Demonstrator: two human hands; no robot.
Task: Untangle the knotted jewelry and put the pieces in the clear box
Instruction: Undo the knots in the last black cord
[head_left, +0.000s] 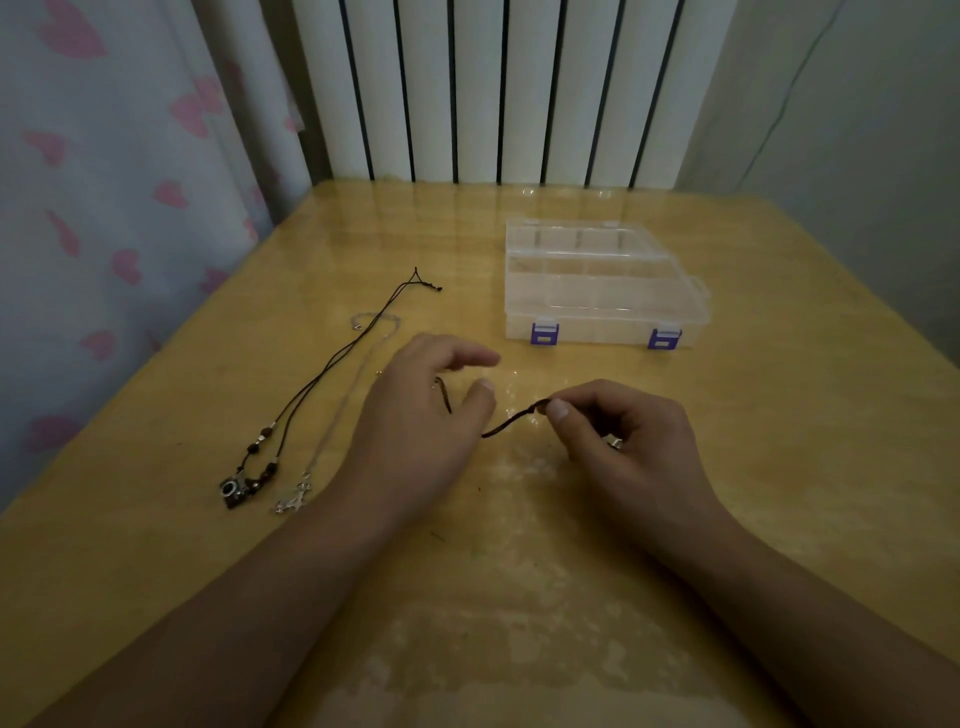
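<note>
A dark cord (511, 422) stretches between the two hands just above the table (519, 597). The right hand (626, 441) pinches one end of it between thumb and forefinger, its other fingers curled; a small silver piece (616, 442) shows inside that curl, perhaps a charm, too small to tell. The left hand (415, 431) covers the cord's other part, its thumb on or over the cord; its fingers are blurred, so its grip cannot be told, and a short stretch of cord shows between thumb and fingers.

To the left lie a black cord necklace (317, 374) with beads and a dark camera-shaped pendant (235, 492), and beside it a silver chain necklace (337, 421) with a silver pendant (293, 500).

The clear box (605, 286) sits closed beyond the right hand, its two purple latches (545, 333) facing the person. Behind the table stand a white radiator (498, 88) and a heart-patterned curtain (104, 182).
</note>
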